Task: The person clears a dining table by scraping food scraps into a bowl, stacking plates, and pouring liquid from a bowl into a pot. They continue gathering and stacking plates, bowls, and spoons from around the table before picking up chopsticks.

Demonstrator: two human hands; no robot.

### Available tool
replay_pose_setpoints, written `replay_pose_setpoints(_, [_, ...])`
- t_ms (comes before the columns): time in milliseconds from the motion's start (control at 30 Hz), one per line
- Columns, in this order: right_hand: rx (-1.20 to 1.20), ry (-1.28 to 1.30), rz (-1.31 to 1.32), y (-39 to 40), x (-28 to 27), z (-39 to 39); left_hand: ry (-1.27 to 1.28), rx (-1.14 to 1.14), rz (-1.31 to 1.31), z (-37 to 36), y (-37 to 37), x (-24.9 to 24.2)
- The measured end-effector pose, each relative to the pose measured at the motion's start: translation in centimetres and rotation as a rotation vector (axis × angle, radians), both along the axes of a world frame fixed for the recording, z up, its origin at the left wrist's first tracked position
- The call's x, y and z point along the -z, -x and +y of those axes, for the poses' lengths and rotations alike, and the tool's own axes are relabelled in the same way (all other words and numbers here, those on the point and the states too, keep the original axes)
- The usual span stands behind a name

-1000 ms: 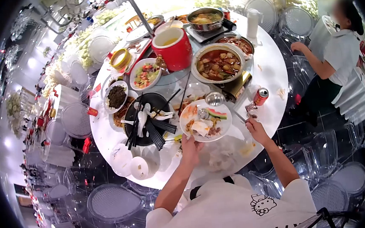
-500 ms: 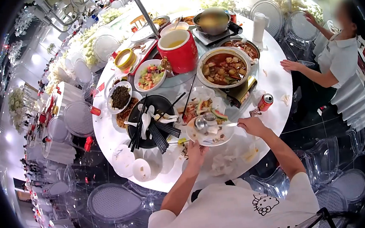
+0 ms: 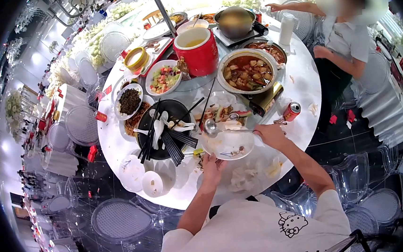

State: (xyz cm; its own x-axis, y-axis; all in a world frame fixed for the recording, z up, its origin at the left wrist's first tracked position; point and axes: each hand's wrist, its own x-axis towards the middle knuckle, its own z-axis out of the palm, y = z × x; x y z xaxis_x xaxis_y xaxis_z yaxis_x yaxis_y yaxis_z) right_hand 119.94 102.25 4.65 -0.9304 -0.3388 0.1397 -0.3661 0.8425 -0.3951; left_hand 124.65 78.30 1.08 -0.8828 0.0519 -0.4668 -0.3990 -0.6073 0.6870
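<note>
My left hand (image 3: 213,167) grips the near left rim of a white plate (image 3: 238,143), which has some food scraps on it. My right hand (image 3: 272,135) is closed round the handle of a metal ladle (image 3: 210,127); its bowl is over the plate's far left side. Just beyond lies a heap of food scraps (image 3: 226,112) with watermelon rind, partly covered by the plate and ladle. Left of the plate stands a black pan (image 3: 154,151) full of black chopsticks (image 3: 174,146) and white spoons (image 3: 157,136).
Around the round table (image 3: 303,89) stand a red pot (image 3: 197,60), a stew pot (image 3: 247,75), a salad plate (image 3: 165,81), a soda can (image 3: 292,110) and white bowls (image 3: 153,183). Crumpled tissues (image 3: 246,178) lie near the front edge. Another person (image 3: 346,39) stands at the right.
The ladle's bowl has moved left and slightly up with my right hand. My left hand keeps hold of the plate. The other person has shifted, one arm now stretched over the table's far side.
</note>
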Motion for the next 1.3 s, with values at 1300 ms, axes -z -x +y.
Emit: replay_pose_setpoints(1300, [-0.169,0.041,0.122,-0.6,-0.2,6.6,-0.114,-0.148,-0.066,-1.6,-3.4,-2.0])
